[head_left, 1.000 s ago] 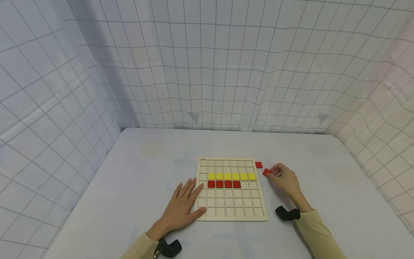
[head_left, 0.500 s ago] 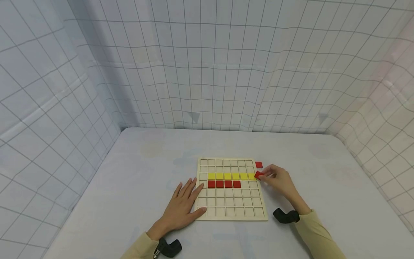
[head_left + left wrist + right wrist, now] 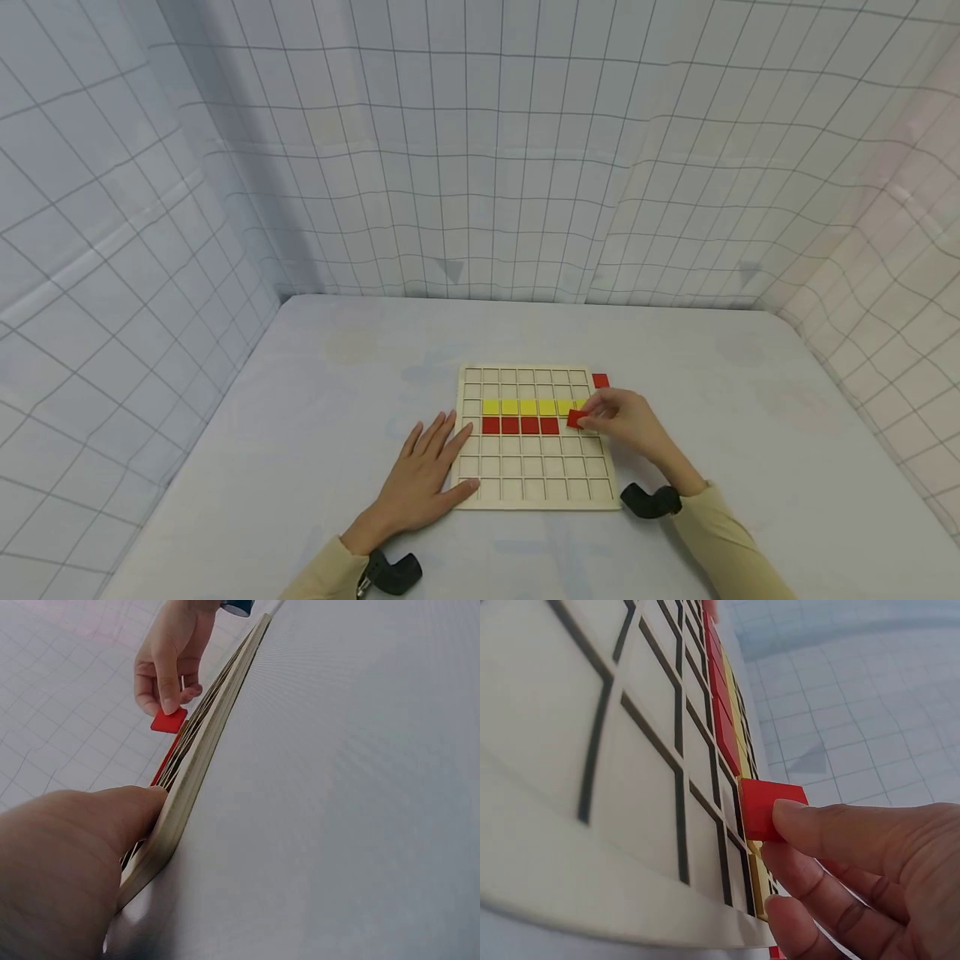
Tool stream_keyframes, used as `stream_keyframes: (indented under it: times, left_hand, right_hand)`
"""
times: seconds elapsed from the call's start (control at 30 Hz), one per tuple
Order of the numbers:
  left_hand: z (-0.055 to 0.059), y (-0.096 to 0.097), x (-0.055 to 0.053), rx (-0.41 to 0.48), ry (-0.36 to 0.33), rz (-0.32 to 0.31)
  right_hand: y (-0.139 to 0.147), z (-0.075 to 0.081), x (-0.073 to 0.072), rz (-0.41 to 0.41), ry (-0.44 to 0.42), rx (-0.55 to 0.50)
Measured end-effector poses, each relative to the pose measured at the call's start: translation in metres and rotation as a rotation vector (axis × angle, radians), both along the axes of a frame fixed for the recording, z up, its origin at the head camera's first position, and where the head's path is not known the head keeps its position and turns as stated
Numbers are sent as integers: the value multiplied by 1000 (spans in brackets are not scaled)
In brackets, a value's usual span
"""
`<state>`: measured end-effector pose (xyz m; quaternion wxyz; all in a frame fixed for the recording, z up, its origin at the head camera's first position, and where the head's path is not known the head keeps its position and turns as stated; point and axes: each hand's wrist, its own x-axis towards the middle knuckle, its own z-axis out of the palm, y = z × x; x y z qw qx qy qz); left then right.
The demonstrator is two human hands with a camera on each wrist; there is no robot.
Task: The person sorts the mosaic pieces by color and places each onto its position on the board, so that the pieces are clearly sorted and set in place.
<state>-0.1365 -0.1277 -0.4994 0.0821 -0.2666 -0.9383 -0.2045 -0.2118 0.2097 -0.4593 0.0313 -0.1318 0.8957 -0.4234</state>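
A cream grid board (image 3: 532,504) lies on the table, its square cells framed by raised ridges. One row holds several yellow tiles (image 3: 519,407), and the row nearer me has several red tiles (image 3: 510,426) side by side. My right hand (image 3: 626,425) pinches a red square tile (image 3: 769,806) between thumb and fingers, over the board just right of the red row. With fingers spread, my left hand (image 3: 420,492) rests at the board's left edge; its thumb (image 3: 139,810) lies on the rim in the left wrist view. The rightmost yellow tile is partly hidden by my right hand.
A loose red tile (image 3: 601,381) lies on the table beside the board's upper right corner. The white table (image 3: 360,350) reaches back to a hanging white sheet (image 3: 510,167) with a grid pattern. Each wrist wears a black device (image 3: 651,502).
My right hand has carried the pinched red tile leftward and slightly toward me, from right of the board to above its cells. The left hand has stayed in place.
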Motion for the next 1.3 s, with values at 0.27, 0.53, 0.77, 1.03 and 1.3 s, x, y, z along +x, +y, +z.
stream_keyframes:
  times: [0.27,0.53,0.77,1.03,1.3]
  left_hand:
    - [4,-1,0,-32,-31,1]
    - [4,-1,0,-30,-40,1]
    - [4,-1,0,-20,-33,-2]
    - [4,0,1,-22,-33,2]
    - [4,0,0,-20,-44,3]
  right_hand:
    - [-6,-1,-2,63,-4,14]
    - [-8,0,-3,80,-22,38]
    - [-7,-2,-6,95,-48,51]
    - [-9,-2,-4,69,-14,82]
    - [-12,0,-1,47,32,113]
